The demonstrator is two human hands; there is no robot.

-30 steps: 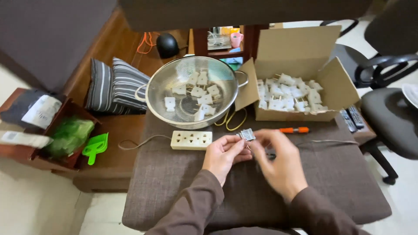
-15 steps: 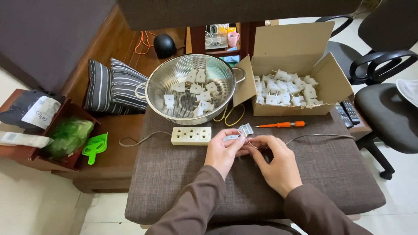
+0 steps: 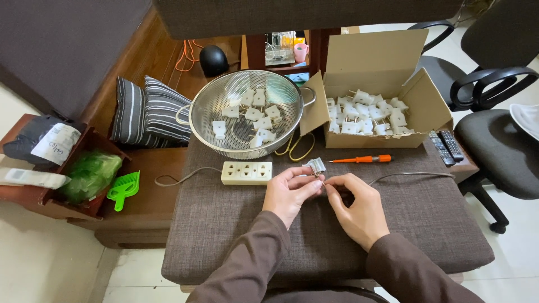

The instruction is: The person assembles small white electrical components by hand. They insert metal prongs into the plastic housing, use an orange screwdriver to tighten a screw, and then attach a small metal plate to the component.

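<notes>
The left hand (image 3: 287, 193) pinches a small white plug (image 3: 316, 166) at its fingertips. The right hand (image 3: 359, 210) pinches the gray cord (image 3: 412, 175) just right of it.

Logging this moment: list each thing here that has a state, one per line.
cardboard box: open, holds white plugs
colander: upright, holds several plugs
plug: pinched in left hand
right hand: fingertips at the plug's wire
power strip: lying flat, sockets empty
orange screwdriver: lying untouched
</notes>
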